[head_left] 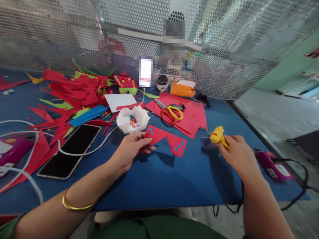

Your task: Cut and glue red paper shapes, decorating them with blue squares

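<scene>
My left hand [134, 147] pinches a red paper cutout [159, 134] by its left end, holding it just above the blue table. The cutout has a V-shaped notch in its upper edge and small blue squares stuck near both ends. My right hand [235, 149] is closed around a yellow glue gun [218, 135], its tip pointing left, over some clear film [206, 141]. Beyond the left hand sits a white paper-lined bowl [122, 121] with small blue, red and orange bits. Scissors [171, 113] with red and yellow handles lie on red paper sheets [194, 116].
Red and green paper scraps [82, 89] heap at the left, near a dark phone [71, 151] crossed by a white cable [84, 154]. A lit phone [146, 71] stands against the perforated metal screen [139, 20]. A purple box [272, 166] with black cord lies at right.
</scene>
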### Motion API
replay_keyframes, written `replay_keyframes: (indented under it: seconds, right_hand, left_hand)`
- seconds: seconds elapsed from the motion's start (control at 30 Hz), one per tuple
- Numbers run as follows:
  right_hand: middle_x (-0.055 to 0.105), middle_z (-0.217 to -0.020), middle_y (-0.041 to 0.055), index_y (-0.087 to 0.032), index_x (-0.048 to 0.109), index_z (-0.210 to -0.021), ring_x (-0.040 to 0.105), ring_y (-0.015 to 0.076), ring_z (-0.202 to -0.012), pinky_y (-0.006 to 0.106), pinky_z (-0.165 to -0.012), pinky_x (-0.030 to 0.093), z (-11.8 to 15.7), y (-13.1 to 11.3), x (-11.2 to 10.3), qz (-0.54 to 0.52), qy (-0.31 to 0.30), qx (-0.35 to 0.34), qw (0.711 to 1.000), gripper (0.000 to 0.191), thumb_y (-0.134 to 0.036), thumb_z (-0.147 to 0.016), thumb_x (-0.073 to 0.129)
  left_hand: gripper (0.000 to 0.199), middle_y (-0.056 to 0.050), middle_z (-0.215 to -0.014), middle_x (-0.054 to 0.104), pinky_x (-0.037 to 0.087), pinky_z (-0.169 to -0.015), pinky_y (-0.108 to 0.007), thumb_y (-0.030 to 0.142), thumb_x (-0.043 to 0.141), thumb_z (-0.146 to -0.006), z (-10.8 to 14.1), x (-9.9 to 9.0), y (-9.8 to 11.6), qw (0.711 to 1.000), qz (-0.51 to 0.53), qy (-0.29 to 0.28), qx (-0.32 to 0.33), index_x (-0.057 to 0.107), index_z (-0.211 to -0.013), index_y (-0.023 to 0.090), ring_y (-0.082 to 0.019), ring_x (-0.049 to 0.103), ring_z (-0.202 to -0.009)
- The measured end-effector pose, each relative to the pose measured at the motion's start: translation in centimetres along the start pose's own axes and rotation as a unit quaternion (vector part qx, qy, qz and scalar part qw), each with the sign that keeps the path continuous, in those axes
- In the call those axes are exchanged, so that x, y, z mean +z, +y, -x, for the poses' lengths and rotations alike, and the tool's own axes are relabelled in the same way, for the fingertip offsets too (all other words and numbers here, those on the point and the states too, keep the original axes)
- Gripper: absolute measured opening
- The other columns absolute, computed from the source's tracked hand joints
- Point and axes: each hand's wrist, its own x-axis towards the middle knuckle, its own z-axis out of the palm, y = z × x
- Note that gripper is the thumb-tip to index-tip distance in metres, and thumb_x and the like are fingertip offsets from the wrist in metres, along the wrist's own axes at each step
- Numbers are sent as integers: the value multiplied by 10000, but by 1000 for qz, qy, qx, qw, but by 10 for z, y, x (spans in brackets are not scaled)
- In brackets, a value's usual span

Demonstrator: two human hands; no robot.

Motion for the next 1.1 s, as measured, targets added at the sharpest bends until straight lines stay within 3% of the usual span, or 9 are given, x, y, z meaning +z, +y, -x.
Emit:
replay_keyframes:
  seconds: [0.13,0.3,0.4,0.5,0.6,0.67,0.73,0.93,1.1]
  right_hand:
    - [651,-952,206,-163,656,-957,638,374,-928,466,-722,483,-3,6,5,3,3,-48,999,294,-339,-885,432]
    - [668,-918,156,-241,656,-986,664,386,-827,502,-667,485,1,13,4,-9,60,-69,996,229,-340,-828,524]
    - [667,-951,164,-275,650,-1014,666,409,-817,526,-656,479,4,12,-11,-26,103,-87,991,228,-336,-808,573]
    - [664,-1098,170,-298,628,-1090,676,387,-857,512,-658,490,1,-5,-40,-44,130,-86,987,284,-418,-879,482]
    - [711,-1079,100,-331,648,-1111,689,341,-865,460,-636,489,-14,-43,-72,-100,136,-123,978,332,-498,-924,431]
    - [741,-1048,51,-305,687,-1065,703,269,-884,389,-686,513,-32,-79,-88,-163,150,-216,951,252,-430,-926,517]
    - [755,-1032,41,-256,719,-1028,701,234,-917,366,-796,517,-53,-121,-94,-224,124,-286,924,231,-319,-933,517]
    - [760,-1027,46,-199,746,-1029,678,209,-943,290,-741,446,-104,-231,-75,-106,-33,-453,884,263,-171,-908,515]
    - [754,-961,50,-211,766,-935,663,196,-860,281,-597,338,-121,-267,-56,21,-115,-506,854,248,-174,-888,525]
  left_hand:
    - [99,-21,-726,724,509,-521,-157,161,720,-779,1,1,0,1000,1,-5,-6,712,-870,122,-101,680,-591]
    - [125,-26,-751,732,498,-519,-168,174,724,-771,2,1,0,1000,6,-13,-11,716,-889,133,-105,681,-595]
    - [107,-17,-729,720,492,-528,-168,184,724,-773,4,0,0,1000,15,-20,-8,709,-867,135,-103,680,-599]
    - [99,-10,-719,712,483,-534,-177,193,727,-767,8,-1,2,999,29,-29,9,704,-847,141,-104,677,-594]
    - [108,-11,-694,709,479,-551,-190,220,734,-763,11,0,2,999,21,-46,14,712,-836,143,-112,678,-590]
    - [92,-14,-667,706,471,-551,-191,223,728,-767,12,1,1,999,10,-52,5,709,-804,141,-114,678,-585]
    - [64,-15,-658,706,461,-542,-191,202,712,-772,10,2,-1,999,4,-52,-9,698,-778,140,-115,679,-580]
    - [13,-17,-679,706,441,-513,-195,146,676,-767,1,-1,-8,999,19,-38,-23,678,-769,133,-113,671,-550]
    - [21,4,-616,679,435,-510,-191,126,662,-751,-1,-1,-14,996,14,-67,-50,677,-752,142,-118,674,-544]
